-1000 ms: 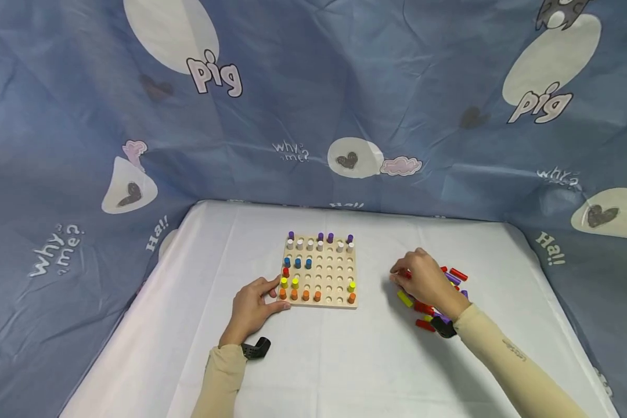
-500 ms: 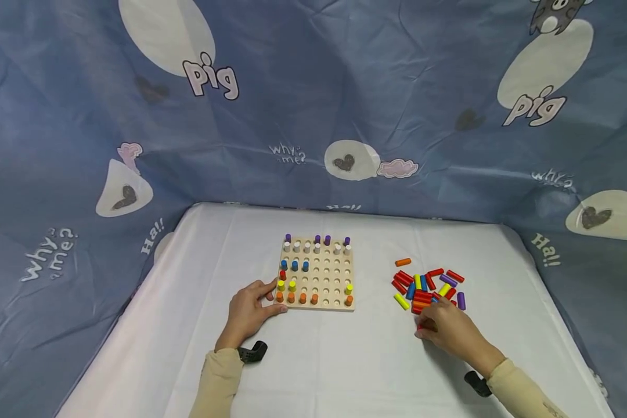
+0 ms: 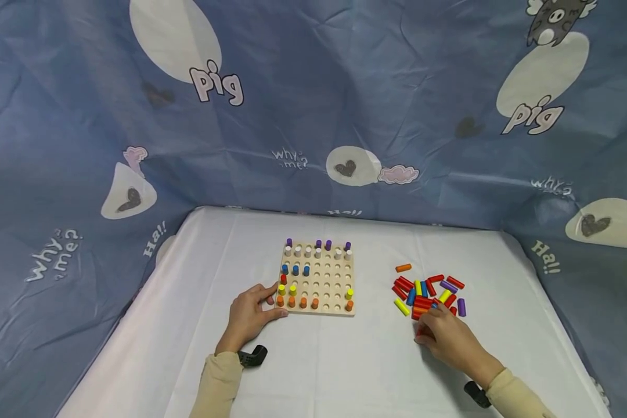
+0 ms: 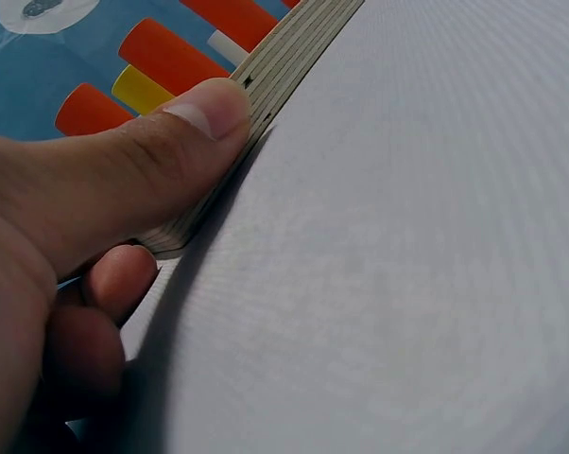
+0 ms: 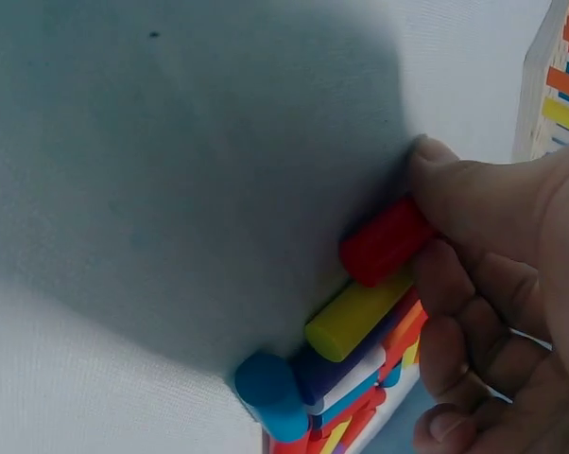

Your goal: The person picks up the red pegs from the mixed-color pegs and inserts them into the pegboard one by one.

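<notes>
A wooden pegboard (image 3: pixel 321 284) lies on the table with orange, yellow, red, blue, white and purple pegs upright in some of its holes. My left hand (image 3: pixel 251 316) grips its near left corner; the left wrist view has the thumb (image 4: pixel 204 118) along the board's layered edge. To the right is a pile of loose pegs (image 3: pixel 423 302). At the pile's near side, my right hand (image 3: pixel 451 339) pinches a red peg (image 5: pixel 384 241) between thumb and index finger. A yellow peg (image 5: pixel 355 317) and a blue peg (image 5: pixel 270 392) lie close by. The fingers hide part of the pile.
The table has a white cloth (image 3: pixel 345 366). A blue printed curtain (image 3: pixel 292 104) rises behind and at both sides. One orange peg (image 3: pixel 403 267) lies apart at the pile's far left, and a purple peg (image 3: pixel 461 307) lies at its right.
My right hand has moved from the pile's far left to its near side, uncovering the pegs and the separate orange one. The left hand keeps its hold on the board.
</notes>
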`<state>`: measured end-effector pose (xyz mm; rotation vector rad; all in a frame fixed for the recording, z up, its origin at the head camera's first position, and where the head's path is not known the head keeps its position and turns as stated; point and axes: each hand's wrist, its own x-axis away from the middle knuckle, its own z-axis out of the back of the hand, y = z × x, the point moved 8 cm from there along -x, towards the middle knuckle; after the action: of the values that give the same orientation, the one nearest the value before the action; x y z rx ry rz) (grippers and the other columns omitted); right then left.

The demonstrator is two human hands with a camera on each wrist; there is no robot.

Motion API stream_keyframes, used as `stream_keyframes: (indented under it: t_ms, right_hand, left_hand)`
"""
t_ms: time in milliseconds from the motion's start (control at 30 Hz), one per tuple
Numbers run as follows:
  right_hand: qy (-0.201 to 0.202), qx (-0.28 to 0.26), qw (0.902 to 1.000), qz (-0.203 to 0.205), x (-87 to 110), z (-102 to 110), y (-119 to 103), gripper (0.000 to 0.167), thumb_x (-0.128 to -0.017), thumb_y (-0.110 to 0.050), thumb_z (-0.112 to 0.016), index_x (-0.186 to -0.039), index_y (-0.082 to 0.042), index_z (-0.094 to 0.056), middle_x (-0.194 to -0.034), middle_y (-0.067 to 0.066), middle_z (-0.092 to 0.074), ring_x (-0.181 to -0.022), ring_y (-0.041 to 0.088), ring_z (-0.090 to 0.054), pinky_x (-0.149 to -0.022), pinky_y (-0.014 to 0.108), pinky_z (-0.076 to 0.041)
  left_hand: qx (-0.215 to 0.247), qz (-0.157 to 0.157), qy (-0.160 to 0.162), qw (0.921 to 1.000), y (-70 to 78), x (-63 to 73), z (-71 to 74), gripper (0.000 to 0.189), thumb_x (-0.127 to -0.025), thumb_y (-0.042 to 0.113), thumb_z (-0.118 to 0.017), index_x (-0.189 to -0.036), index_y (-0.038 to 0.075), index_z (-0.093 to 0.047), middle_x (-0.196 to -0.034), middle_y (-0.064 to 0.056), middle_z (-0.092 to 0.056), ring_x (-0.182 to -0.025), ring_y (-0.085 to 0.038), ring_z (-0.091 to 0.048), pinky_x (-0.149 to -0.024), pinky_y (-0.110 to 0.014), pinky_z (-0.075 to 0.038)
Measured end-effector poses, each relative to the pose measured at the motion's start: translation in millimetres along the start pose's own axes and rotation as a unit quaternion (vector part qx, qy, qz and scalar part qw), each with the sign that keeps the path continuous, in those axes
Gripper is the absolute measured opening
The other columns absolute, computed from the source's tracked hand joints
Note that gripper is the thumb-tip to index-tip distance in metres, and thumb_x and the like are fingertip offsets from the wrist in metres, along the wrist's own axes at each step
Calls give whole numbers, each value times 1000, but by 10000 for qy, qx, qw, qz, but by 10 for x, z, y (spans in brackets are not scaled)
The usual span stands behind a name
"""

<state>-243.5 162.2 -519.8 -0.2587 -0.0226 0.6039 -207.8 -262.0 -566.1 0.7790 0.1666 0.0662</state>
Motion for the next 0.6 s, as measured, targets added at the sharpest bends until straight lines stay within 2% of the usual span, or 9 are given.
stream_keyframes:
  t_ms: [233,367,600]
  right_hand:
    - [314,188,9993,-28,-10,72,-15,22,-84,-18,-92,-90,-17,-71,-84,-8,-65,-86,11,-52,-71,31,-53]
    - [475,287,9985,-20,-30,118,-10,23,-87,-21,-89,-93,-15,-68,-83,-8,-60,-85,12,-50,-68,29,-50]
    - [715,157,9973,93,-61,127,-31,25,-87,-17,-88,-93,-11,-65,-79,-8,-56,-80,11,-46,-64,24,-45]
  left_hand:
    - [-10,-26,38,10000,26,-10,5,74,-72,36,-99,-137,14,-73,-80,10,-58,-61,-8,-41,-58,-26,-34]
    - [-35,-17,33,10000,25,-15,-8,74,-72,37,-98,-137,14,-73,-80,9,-58,-61,-7,-41,-58,-25,-33]
    - [7,8,73,10000,-5,8,-7,75,-71,37,-99,-137,14,-73,-80,10,-58,-62,-7,-41,-58,-25,-33]
